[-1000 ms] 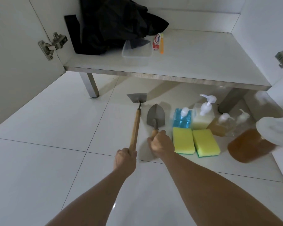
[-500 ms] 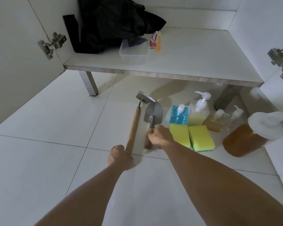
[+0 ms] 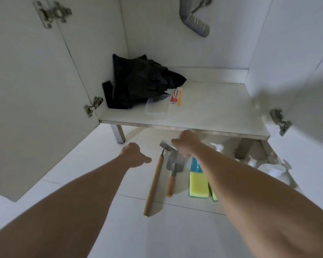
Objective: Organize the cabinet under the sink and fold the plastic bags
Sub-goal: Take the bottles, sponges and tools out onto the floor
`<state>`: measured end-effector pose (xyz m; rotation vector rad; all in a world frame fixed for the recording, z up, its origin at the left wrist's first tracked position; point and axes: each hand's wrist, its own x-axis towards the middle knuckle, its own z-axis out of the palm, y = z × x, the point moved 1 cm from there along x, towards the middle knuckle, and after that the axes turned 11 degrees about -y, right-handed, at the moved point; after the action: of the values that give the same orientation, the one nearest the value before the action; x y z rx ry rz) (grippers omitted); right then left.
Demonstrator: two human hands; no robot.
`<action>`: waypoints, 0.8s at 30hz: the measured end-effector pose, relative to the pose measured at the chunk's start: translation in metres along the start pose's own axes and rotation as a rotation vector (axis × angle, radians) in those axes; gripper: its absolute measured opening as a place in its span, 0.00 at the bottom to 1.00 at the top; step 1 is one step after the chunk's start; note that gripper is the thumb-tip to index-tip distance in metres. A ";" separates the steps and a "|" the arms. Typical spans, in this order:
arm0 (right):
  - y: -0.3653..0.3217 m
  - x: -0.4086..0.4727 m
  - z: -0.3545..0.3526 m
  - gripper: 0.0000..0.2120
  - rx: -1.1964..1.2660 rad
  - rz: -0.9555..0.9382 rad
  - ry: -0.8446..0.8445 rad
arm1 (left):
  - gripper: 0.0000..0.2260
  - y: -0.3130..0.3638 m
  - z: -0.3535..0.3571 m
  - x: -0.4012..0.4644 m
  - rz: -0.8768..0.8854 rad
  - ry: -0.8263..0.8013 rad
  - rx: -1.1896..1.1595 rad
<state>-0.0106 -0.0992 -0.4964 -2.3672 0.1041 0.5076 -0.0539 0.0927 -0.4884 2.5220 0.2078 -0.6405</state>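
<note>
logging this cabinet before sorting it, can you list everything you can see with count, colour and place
crumpled black plastic bags: one heap, count unclear, black, back left of the shelf
clear plastic container: 1, transparent, on the shelf in front of the heap
small tube: 1, red and white, on the shelf right of the container
thin orange stick: 1, orange, beside the tube
long wooden-handled hoe: 1, wood and metal, on the floor tiles
short wooden-handled trowel: 1, wood and metal, right of the hoe
yellow sponges: 2, yellow with green underside, right of the trowel
pump bottles: several, partly hidden, below the shelf
grey drain pipe: 1, top
left hand: empty
right hand: empty, near the shelf edge
</note>
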 end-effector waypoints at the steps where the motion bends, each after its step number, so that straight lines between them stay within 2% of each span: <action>1: -0.009 0.003 -0.009 0.10 -0.010 -0.017 0.016 | 0.33 0.006 -0.011 0.002 0.012 0.017 -0.001; 8: -0.042 0.053 -0.054 0.09 -0.005 0.000 0.084 | 0.36 0.042 -0.063 0.058 0.075 0.126 -0.028; 14: -0.049 0.127 -0.082 0.15 -0.028 0.054 0.109 | 0.37 0.069 -0.088 0.132 0.068 0.165 -0.018; 18: -0.047 0.179 -0.096 0.07 -0.047 0.049 0.161 | 0.19 0.077 -0.101 0.185 0.026 0.261 0.046; 19: -0.045 0.193 -0.099 0.08 -0.045 0.053 0.175 | 0.16 0.077 -0.103 0.199 0.027 0.275 0.038; 21: -0.042 0.219 -0.104 0.10 -0.034 0.067 0.198 | 0.13 0.077 -0.105 0.225 0.040 0.291 0.003; 23: -0.040 0.244 -0.106 0.07 -0.029 0.077 0.220 | 0.13 0.077 -0.106 0.248 0.042 0.317 -0.013; 24: -0.038 0.256 -0.107 0.10 -0.025 0.087 0.241 | 0.13 0.078 -0.107 0.259 0.041 0.330 -0.027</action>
<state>0.2685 -0.1246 -0.4989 -2.4479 0.3138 0.2629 0.2363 0.0874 -0.4976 2.5851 0.2793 -0.1994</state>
